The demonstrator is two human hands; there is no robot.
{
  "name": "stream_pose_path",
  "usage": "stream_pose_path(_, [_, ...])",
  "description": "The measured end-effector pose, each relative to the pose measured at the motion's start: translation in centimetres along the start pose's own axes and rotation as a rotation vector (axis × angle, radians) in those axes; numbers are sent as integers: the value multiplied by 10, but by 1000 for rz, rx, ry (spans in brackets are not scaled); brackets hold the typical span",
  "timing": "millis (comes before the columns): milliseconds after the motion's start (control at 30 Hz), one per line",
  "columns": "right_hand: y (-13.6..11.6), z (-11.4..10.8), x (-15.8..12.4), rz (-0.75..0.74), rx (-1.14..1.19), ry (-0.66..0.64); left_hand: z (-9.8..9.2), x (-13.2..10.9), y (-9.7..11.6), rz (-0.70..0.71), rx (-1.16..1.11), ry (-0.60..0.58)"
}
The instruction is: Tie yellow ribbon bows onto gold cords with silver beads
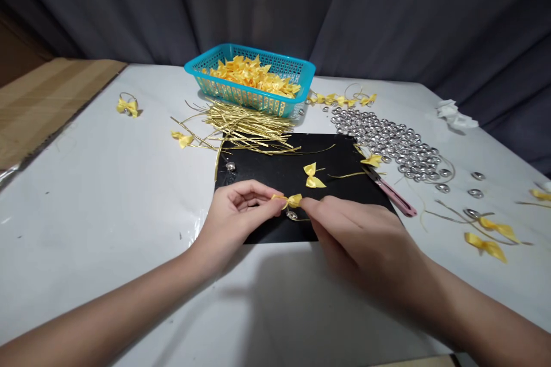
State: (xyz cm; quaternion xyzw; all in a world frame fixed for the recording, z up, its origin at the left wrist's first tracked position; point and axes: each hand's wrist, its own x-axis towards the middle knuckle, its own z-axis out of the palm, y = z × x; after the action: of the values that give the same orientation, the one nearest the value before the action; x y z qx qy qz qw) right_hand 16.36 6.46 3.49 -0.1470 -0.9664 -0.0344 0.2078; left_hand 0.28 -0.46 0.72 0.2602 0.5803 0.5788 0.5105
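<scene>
Both hands work over the black mat (pixel 275 169), with the yellow bow (pixel 294 200) held between them just inside the mat's near edge. The left hand (pixel 239 212) pinches the bow's left end between thumb and forefinger; the right hand (pixel 365 235) has its fingertips drawn together at the other end, their exact grip hidden by the hand itself. A silver bead (pixel 291 215) sits just below the bow, near the right fingertips. Beyond the hands, a second bow (pixel 315 182) lies on the mat, and gold wires (pixel 245 126) overlap its far edge, heaped up close to the blue basket (pixel 306 85). The pink cutter (pixel 394 195) slants over the mat's right edge, blade end on it and handle out on the table (pixel 107 212), leaving the right hand a narrow margin on that side. Past it, a bead pile (pixel 383 140) spreads toward the right, and loose bows (pixel 486 246) lie beyond the right wrist. The left side is roomier: the table's white surface runs wide from the left forearm to the cardboard (pixel 47 92) at its left edge. Along the far edge hangs a dark curtain (pixel 258 6).
</scene>
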Motion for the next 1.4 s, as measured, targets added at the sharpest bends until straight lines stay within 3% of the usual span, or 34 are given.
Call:
stream_pose_path(267, [-1, 8, -2, -34, -84, 32, 2, -3, 3, -3, 2, 1])
stream_pose_path(533, [-4, 14, -4, 18, -93, 80, 4, -6, 1, 103, 123, 30])
stream_pose_path(933, [-11, 25, -4, 58, -69, 239, 1, -18, -7, 571, 481, 80])
stream_pose_path(1133, [-10, 31, -2, 152, 191, 376, 0, -21, -7, 740, 546, 152])
stream_pose_path(1300, [-8, 23, -1, 216, 394, 210, -3, -16, -9, 1053, 558, 110])
stream_pose_path(1400, [-8, 19, -2, 186, 517, 125, -4, -13, -11, 1094, 568, 100])
